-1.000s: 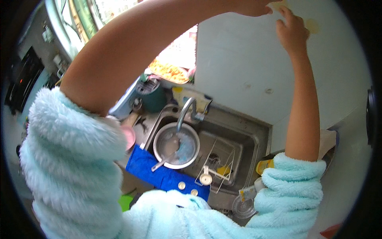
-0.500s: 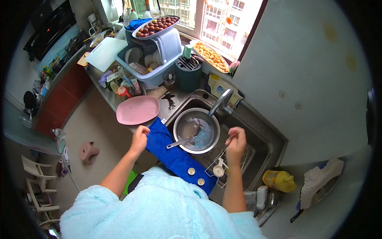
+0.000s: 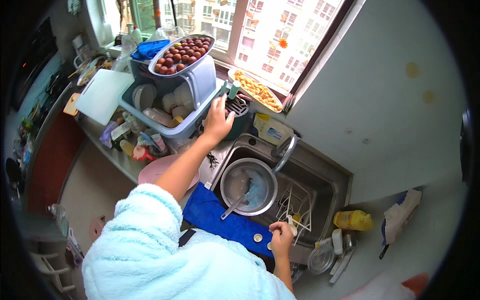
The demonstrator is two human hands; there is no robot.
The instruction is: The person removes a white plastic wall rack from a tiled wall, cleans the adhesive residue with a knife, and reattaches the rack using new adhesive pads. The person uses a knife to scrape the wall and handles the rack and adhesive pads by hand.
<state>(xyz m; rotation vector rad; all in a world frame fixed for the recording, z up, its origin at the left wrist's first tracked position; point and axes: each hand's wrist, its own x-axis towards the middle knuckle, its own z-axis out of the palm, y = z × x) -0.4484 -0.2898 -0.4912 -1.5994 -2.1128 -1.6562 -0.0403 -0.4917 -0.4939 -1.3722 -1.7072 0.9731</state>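
Note:
My left hand reaches forward with its fingers stretched out, at the dark green holder with a slotted top; whether the fingertips touch the green handle just above them I cannot tell. My right hand is low over the sink's near edge, its fingers curled and their tips hidden, beside a small cream scoop. Between the hands, a round metal basin of cloudy water is in the sink. A metal-handled utensil leans over its rim, its lower end under the water.
A blue cloth bears cream discs along the sink's front. A wire rack is in the sink under the tap. Left stand a pink tray and a blue dish bin, with a fruit tray on top.
My left hand has moved forward and right, from beside the blue cloth to the green holder, its arm now over the pink tray. My right hand has come down and nearer me.

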